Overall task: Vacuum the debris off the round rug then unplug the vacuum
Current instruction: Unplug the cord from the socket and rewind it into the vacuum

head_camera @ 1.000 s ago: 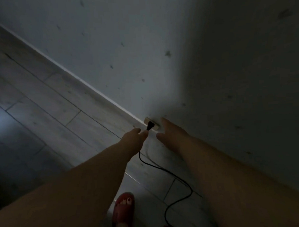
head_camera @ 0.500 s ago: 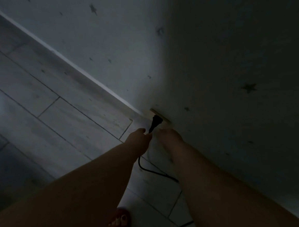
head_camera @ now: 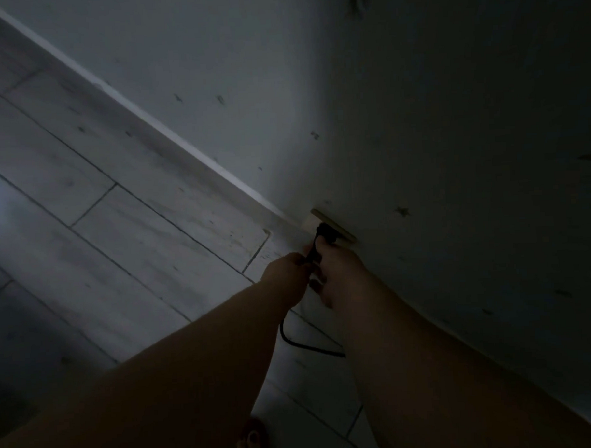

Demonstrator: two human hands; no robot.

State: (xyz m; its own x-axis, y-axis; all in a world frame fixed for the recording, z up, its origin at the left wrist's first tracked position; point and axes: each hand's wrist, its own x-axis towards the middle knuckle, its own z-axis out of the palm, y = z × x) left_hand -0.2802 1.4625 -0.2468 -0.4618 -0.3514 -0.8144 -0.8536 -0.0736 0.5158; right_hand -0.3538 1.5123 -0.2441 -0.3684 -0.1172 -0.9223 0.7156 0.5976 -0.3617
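Note:
The black vacuum plug (head_camera: 325, 232) sits in a beige wall socket (head_camera: 335, 227) low on the wall, just above the floor. Its black cord (head_camera: 292, 340) drops from the plug and curls across the floor between my arms. My left hand (head_camera: 284, 275) pinches the cord just below the plug. My right hand (head_camera: 338, 272) is against the wall with its fingers curled at the plug's base. In this dim view the rug and the vacuum are out of sight.
A pale wall (head_camera: 418, 117) with small dark star marks fills the right and top. Grey wood-look floor planks (head_camera: 117, 214) run along the white skirting (head_camera: 168, 127). My foot in a red sandal (head_camera: 251, 440) stands at the bottom.
Both hands have closed in on the plug. The right hand went from flat on the wall beside the socket to curled at the plug. The view moved closer.

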